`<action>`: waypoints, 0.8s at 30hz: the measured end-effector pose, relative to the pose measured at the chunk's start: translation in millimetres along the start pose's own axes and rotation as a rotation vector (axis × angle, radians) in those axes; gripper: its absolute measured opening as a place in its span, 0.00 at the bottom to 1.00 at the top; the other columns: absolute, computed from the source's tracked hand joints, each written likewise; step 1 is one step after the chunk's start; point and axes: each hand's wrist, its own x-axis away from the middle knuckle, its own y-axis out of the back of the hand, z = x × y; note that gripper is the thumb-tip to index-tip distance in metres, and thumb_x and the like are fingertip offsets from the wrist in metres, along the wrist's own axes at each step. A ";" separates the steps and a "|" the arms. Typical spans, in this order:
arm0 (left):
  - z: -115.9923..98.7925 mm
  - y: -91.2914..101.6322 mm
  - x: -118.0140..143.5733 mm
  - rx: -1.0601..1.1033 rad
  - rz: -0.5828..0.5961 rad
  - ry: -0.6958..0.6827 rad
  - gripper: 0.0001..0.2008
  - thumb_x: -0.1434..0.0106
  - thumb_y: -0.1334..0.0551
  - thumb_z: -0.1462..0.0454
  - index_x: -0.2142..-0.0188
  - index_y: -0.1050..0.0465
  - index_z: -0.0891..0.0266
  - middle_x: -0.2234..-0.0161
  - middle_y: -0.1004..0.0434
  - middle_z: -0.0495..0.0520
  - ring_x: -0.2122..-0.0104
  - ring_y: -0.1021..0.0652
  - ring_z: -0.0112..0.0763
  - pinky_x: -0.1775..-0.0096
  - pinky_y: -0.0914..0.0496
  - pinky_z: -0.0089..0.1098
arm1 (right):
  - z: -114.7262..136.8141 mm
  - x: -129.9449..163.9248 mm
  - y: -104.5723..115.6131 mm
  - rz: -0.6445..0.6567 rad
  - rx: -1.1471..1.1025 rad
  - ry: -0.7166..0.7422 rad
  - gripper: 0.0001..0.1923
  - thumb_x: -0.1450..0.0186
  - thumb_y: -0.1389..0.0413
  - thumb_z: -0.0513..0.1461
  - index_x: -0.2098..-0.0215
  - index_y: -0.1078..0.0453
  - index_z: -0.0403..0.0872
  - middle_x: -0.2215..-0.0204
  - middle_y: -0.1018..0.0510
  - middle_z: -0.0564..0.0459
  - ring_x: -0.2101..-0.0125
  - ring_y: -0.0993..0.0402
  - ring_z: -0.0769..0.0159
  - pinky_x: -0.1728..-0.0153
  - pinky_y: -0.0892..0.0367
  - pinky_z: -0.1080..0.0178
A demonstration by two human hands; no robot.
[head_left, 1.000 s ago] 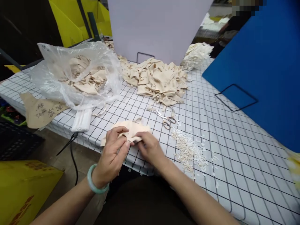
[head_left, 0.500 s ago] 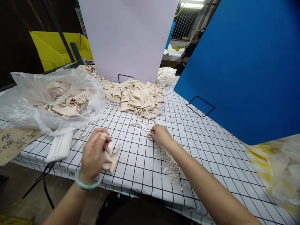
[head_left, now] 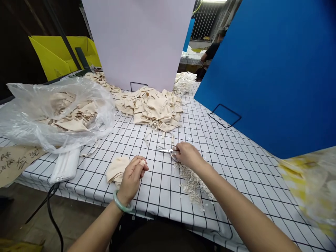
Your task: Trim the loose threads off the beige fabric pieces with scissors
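My left hand [head_left: 133, 176], with a green bangle [head_left: 122, 203] at its wrist, is closed on a beige fabric piece [head_left: 118, 168]. Most of that piece lies on the table to the left of the fingers, and a small tip shows above the thumb. My right hand [head_left: 188, 153] grips a pair of small scissors [head_left: 165, 150] by the handles. The blades point left toward my left hand, slightly parted and apart from the fabric. Under my right wrist lies a heap of small pale clippings [head_left: 191, 185].
A pile of beige fabric pieces [head_left: 157, 108] lies ahead, before a lilac panel [head_left: 139, 42]. On the left are a clear plastic bag [head_left: 105, 127] of similar pieces and a white power bank [head_left: 65, 164] with a cable. A blue panel [head_left: 270, 77] stands right. Beyond is a person [head_left: 212, 50].
My left hand has moved right toward the scissors, and the fabric now lies left of it on the table. The scissors in my right hand have shifted slightly right and down.
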 end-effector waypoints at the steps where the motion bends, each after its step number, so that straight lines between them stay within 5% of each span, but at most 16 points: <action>1: 1.3 -1.2 0.6 0.013 0.008 0.018 0.17 0.29 0.45 0.58 0.73 0.30 0.64 0.62 0.35 0.51 0.74 0.36 0.22 0.71 0.38 0.28 | -5.1 6.4 1.0 -0.015 -0.027 -0.007 0.08 0.39 0.45 0.30 0.66 0.25 0.45 0.62 0.19 0.46 0.61 0.24 0.58 0.65 0.34 0.62; 6: 5.5 -17.6 9.0 0.091 0.095 0.058 0.16 0.29 0.44 0.58 0.71 0.28 0.64 0.60 0.35 0.52 0.74 0.35 0.21 0.71 0.38 0.28 | -9.5 47.1 -4.9 -0.077 -0.303 -0.044 0.09 0.32 0.48 0.37 0.56 0.28 0.48 0.60 0.19 0.50 0.67 0.23 0.64 0.66 0.29 0.62; 11: 2.0 -29.1 17.2 0.023 0.206 -0.002 0.17 0.28 0.47 0.58 0.69 0.28 0.64 0.59 0.35 0.54 0.74 0.35 0.23 0.70 0.37 0.30 | 16.6 88.3 -30.8 -0.082 -1.308 -0.147 0.21 0.32 0.47 0.49 0.46 0.31 0.48 0.49 0.25 0.44 0.56 0.22 0.59 0.60 0.23 0.56; 13: 1.4 -30.2 18.9 -0.021 0.230 -0.019 0.18 0.27 0.47 0.58 0.69 0.27 0.64 0.60 0.35 0.54 0.74 0.36 0.23 0.70 0.37 0.30 | 24.4 100.7 -40.3 -0.038 -1.437 -0.182 0.23 0.34 0.44 0.49 0.44 0.32 0.50 0.45 0.28 0.45 0.51 0.24 0.58 0.54 0.24 0.53; 16: 2.0 -30.7 20.9 -0.058 0.244 -0.030 0.19 0.27 0.47 0.57 0.70 0.27 0.64 0.59 0.35 0.55 0.73 0.35 0.24 0.71 0.37 0.30 | 28.4 115.8 -47.4 -0.037 -1.391 -0.200 0.24 0.40 0.37 0.49 0.48 0.32 0.52 0.51 0.25 0.48 0.53 0.25 0.60 0.52 0.25 0.55; 19: 1.6 -31.3 22.8 -0.050 0.246 -0.015 0.19 0.28 0.46 0.56 0.71 0.27 0.64 0.60 0.35 0.56 0.73 0.35 0.25 0.72 0.38 0.30 | 27.6 131.4 -44.2 -0.057 -1.233 -0.200 0.21 0.45 0.32 0.49 0.60 0.32 0.50 0.64 0.26 0.53 0.64 0.26 0.64 0.60 0.25 0.60; 24: -3.6 -33.3 25.3 0.009 0.251 0.035 0.19 0.30 0.44 0.56 0.73 0.27 0.64 0.62 0.35 0.56 0.74 0.37 0.26 0.74 0.39 0.31 | 28.9 151.9 -31.4 -0.083 -0.815 0.040 0.18 0.43 0.33 0.50 0.71 0.36 0.49 0.74 0.31 0.57 0.73 0.34 0.68 0.71 0.34 0.64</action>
